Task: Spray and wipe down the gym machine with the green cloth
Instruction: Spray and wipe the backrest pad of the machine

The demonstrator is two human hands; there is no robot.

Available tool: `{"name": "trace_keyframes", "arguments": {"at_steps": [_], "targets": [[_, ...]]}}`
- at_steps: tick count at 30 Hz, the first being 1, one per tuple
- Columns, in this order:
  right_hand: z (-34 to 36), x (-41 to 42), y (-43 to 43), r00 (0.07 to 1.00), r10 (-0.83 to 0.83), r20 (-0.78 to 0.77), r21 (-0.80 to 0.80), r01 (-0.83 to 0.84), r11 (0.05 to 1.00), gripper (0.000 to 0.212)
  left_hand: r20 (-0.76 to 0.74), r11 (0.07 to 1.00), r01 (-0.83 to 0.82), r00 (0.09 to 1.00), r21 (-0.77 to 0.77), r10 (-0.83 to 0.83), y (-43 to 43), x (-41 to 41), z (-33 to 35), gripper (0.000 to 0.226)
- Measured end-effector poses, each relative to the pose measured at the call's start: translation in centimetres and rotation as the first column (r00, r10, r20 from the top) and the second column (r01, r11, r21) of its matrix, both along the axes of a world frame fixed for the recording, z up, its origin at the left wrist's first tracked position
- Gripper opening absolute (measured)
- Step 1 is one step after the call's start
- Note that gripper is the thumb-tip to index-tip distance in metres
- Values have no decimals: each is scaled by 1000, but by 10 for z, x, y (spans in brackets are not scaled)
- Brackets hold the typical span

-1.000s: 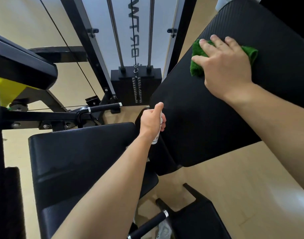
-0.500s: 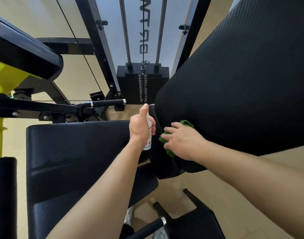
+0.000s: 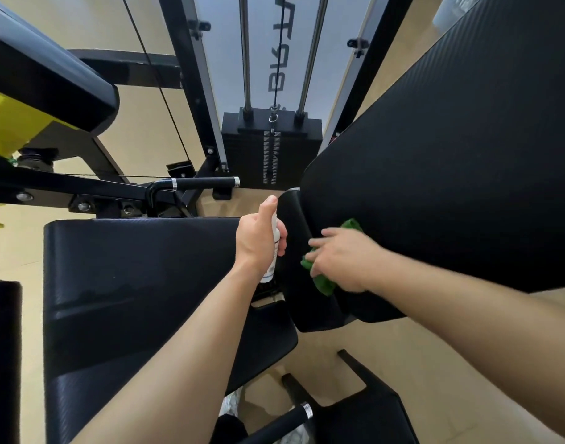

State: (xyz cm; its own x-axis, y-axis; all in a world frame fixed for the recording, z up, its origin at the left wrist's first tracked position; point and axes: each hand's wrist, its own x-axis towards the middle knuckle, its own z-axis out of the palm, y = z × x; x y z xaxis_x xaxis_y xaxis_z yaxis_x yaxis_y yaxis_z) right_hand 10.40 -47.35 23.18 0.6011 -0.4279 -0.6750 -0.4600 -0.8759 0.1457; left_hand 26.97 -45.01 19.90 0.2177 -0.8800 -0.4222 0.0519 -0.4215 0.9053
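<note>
Grips a white spray bottle (image 3: pixel 272 262) in the left hand (image 3: pixel 258 238), fingers curled round its body, thumb raised along the top, bottle upright. Presses the green cloth (image 3: pixel 323 283) with the right hand (image 3: pixel 343 262), fingers laid fairly straight over it and blurred, against the lower left edge of the large black back pad (image 3: pixel 451 171) on the right. Covers most of the cloth, green showing only past the knuckles and below the palm. Keeps bottle just left of cloth, not touching. Reaches in with both forearms from the near edge, the left one over the black seat pad (image 3: pixel 130 283). Farther off: a black handle (image 3: pixel 204 182), the weight stack (image 3: pixel 271 149) between guide rods, a yellow frame part (image 3: pixel 5 123) at far left.
</note>
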Motion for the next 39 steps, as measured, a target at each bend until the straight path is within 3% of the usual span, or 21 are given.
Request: {"name": "trace_keyframes", "arguments": {"at_steps": [4,7,9,11,13,15,17,19,20,24,27,29,31,33,36,38,39], "targets": [[38,9,-80,979,-100,176,-351,157,923,48,8,998,61,998,-5,-61,6,-3,1,69],[32,19,-83,943,-148,297,-484,283,828,41,1,999,51,999,10,-51,12,-5,2,68],[11,13,-39,968,-104,227,-379,186,906,38,-9,999,47,999,21,-46,13,-8,4,67],[1,1,15,991,-53,119,-128,68,989,38,-5,998,61,998,24,-61,16,-12,8,68],[14,-15,38,990,-83,118,-8,85,996,43,-10,995,101,995,23,-100,20,-19,17,68],[47,-27,28,932,-214,294,-73,245,967,51,-14,990,140,990,16,-139,25,-26,26,68],[95,-42,9,779,-326,536,-174,480,860,57,-14,982,186,982,6,-186,30,-35,34,67],[139,-58,-10,642,-331,692,-236,634,736,57,13,970,241,970,0,-241,34,-47,43,67],[156,-65,-18,636,-306,709,-278,650,707,55,40,961,278,960,-6,-278,36,-53,47,66],[183,-89,-31,667,-243,704,-359,630,689,51,78,915,403,913,-15,-400,43,-73,56,61],[178,-94,-37,680,-223,699,-434,651,623,47,106,900,437,894,2,-435,47,-78,54,59],[160,-88,-34,740,-226,634,-513,620,594,42,118,906,422,899,20,-422,49,-77,49,62],[126,-77,-17,847,-210,489,-572,493,656,46,119,927,374,919,39,-376,51,-73,44,67],[86,-71,14,911,-139,389,-531,344,774,58,108,952,300,947,51,-304,52,-66,41,67],[42,-60,80,982,-92,163,-282,135,950,50,110,974,222,968,51,-226,50,-54,42,66],[44,-67,97,997,-64,48,-126,69,990,45,103,977,207,972,49,-211,47,-49,44,67],[52,-71,88,997,-27,66,-151,37,988,44,93,979,200,975,51,-204,47,-48,45,67]]}}
